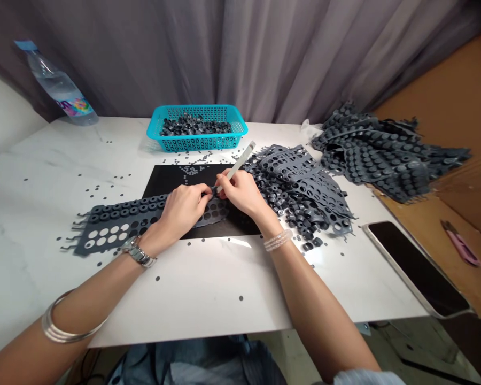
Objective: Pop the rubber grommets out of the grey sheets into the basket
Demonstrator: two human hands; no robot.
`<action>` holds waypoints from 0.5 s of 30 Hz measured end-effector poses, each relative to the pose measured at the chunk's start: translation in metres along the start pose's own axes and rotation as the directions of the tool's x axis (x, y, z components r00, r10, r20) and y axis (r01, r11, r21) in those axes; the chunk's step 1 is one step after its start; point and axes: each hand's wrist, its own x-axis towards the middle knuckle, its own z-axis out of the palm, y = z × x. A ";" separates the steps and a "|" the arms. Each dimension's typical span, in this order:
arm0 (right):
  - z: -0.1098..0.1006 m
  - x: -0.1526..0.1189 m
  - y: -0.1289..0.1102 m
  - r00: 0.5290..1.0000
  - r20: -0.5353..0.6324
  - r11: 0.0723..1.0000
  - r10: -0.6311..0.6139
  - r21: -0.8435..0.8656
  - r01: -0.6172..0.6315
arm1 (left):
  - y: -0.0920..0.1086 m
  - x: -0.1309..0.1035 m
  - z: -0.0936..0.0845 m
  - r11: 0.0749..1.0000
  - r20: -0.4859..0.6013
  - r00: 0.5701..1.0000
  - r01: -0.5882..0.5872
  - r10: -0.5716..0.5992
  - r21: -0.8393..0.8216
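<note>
Your right hand (240, 191) pinched the pale blade tool (240, 158) with its tip at the gray rubber sheet (116, 222), just beside your left hand (184, 206) pressing that sheet down, so a slip could have nicked those fingertips.

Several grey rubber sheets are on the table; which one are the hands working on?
The flat sheet lying partly on the black mat, under the left hand and right hand. The other sheets lie heaped to the right, untouched.

A grey curtain (264, 53) hangs behind the white marble table (208, 289); brown board (457, 101) stands at its right edge.
</note>
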 end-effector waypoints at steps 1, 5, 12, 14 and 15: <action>0.000 0.000 0.000 1.000 0.003 1.000 0.001 0.003 -0.001 | 0.000 0.000 0.000 1.000 0.002 1.000 0.007 -0.007 0.006; 0.000 0.000 -0.002 1.000 0.010 1.000 0.005 -0.004 -0.005 | 0.001 0.001 0.001 0.999 0.012 1.000 0.025 -0.025 0.021; 0.003 -0.002 -0.008 1.000 0.003 0.993 -0.029 -0.116 0.029 | 0.001 0.002 0.002 0.999 0.002 1.000 0.010 -0.010 0.033; 0.008 -0.001 -0.008 0.999 -0.013 0.980 -0.041 -0.196 0.037 | 0.001 0.001 0.003 0.999 0.006 1.000 -0.021 0.021 0.033; 0.011 -0.001 -0.008 0.999 -0.025 0.971 -0.045 -0.236 0.037 | 0.001 0.000 0.002 0.999 0.004 0.999 -0.040 0.040 0.024</action>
